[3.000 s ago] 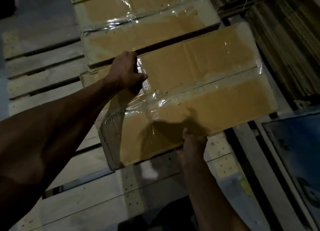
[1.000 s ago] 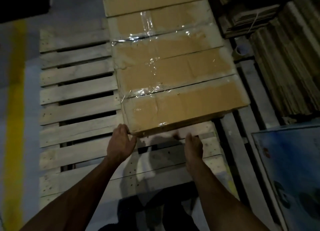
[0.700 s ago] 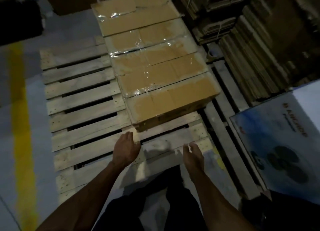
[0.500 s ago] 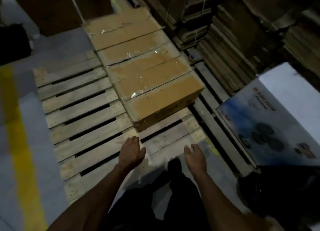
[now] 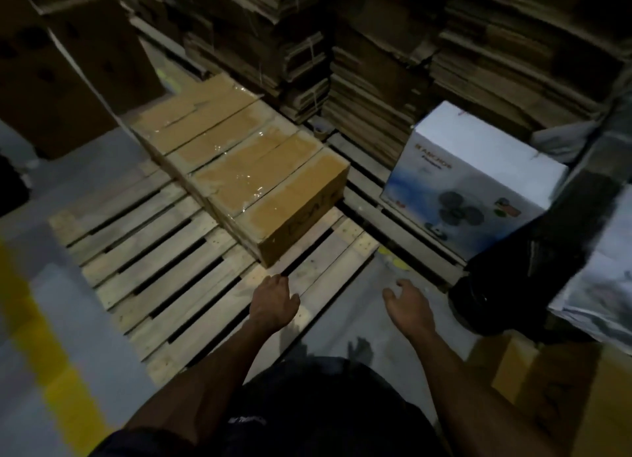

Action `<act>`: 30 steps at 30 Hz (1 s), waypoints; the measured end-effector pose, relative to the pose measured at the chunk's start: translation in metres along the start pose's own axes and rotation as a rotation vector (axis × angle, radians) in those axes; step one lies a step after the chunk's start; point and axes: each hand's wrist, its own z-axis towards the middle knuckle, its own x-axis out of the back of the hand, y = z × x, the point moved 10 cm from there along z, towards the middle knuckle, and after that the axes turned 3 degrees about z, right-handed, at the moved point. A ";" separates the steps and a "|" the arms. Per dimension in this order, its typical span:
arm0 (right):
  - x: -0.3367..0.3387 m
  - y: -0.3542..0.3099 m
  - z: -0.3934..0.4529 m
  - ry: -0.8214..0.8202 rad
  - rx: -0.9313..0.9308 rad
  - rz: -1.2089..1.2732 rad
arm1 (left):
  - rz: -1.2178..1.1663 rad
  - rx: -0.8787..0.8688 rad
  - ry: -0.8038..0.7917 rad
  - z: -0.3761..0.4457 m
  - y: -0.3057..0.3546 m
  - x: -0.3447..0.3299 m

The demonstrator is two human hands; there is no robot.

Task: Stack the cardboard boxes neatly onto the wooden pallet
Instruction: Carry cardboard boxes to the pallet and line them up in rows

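A row of taped brown cardboard boxes (image 5: 260, 179) lies along the right side of the wooden pallet (image 5: 160, 248). The nearest box (image 5: 294, 210) sits close to the pallet's front right corner. My left hand (image 5: 273, 302) hovers over the pallet's near slats, fingers relaxed and holding nothing. My right hand (image 5: 408, 306) hangs above the grey floor to the right of the pallet, fingers loosely spread and empty. Both hands are apart from the boxes. Another brown cardboard box (image 5: 561, 398) shows at the lower right edge.
A white and blue fan carton (image 5: 478, 179) stands on a second pallet (image 5: 386, 210) to the right. Tall stacks of flattened cardboard (image 5: 376, 53) line the back. A yellow floor stripe (image 5: 44, 364) runs along the left. A dark bulky object (image 5: 506, 278) sits at the right.
I set the carried box down at the end of the row and let go. Both hands drew back empty, and my view rose and swung right, revealing the fan carton.
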 end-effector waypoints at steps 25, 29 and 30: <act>0.150 0.374 -0.210 0.365 -0.534 0.196 | 0.457 -0.792 -0.109 -0.131 0.409 -0.147; 0.167 0.419 -0.229 0.420 -0.662 0.273 | 0.539 -0.944 -0.163 -0.138 0.484 -0.184; 0.171 0.431 -0.233 0.436 -0.710 0.299 | 0.560 -0.985 -0.175 -0.142 0.504 -0.193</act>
